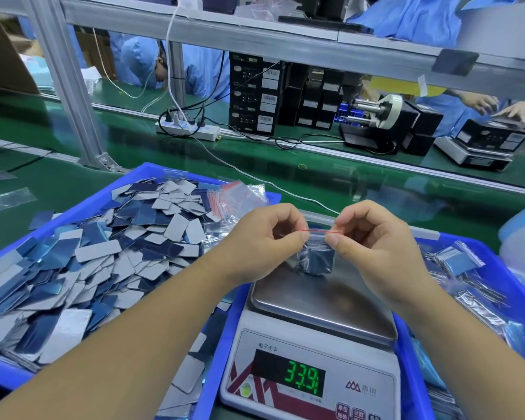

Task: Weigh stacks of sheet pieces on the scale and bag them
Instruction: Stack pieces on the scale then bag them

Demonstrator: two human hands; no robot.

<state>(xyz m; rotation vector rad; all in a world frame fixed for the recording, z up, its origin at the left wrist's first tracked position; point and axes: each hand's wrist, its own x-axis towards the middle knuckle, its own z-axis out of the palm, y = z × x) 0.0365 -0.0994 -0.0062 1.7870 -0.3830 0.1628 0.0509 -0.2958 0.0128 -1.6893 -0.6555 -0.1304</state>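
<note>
- Grip: we pinch the red zip line (pixel 322 231) of a small clear zip bag (pixel 315 256) from both ends, the left hand (pixel 264 237) closing thumb and forefinger on the 9 o'clock end, the right hand (pixel 373 237) doing the same at the 3 o'clock end; both sets of fingers are curled and clamped on the bag mouth.
- Task's thing: a stack of sheet pieces (pixel 315 259) sits inside the bag, whose bottom appears to rest on the steel pan (pixel 325 301) of the electronic scale (pixel 311 359); the green display (pixel 302 378) shows digits that look like 33.9.
- Risk, seal: we judge that the zip may close only at the ends, leaving the middle open so that pieces slip out later; uneven pinching would cause it.
- Risk, reading: downward pressure from our hands would likely falsify the shown weight.
- Risk, spill: a tug to one side could tip the bag and fan the stack across the pan.
- Surroundings: at 9 o'clock of the scale, a blue bin (pixel 0 374) holds loose sheet pieces (pixel 103 253); at 11 o'clock lie spare zip bags (pixel 240 197); at 3 o'clock, a second blue bin (pixel 494 268) holds filled bags (pixel 467 262).
</note>
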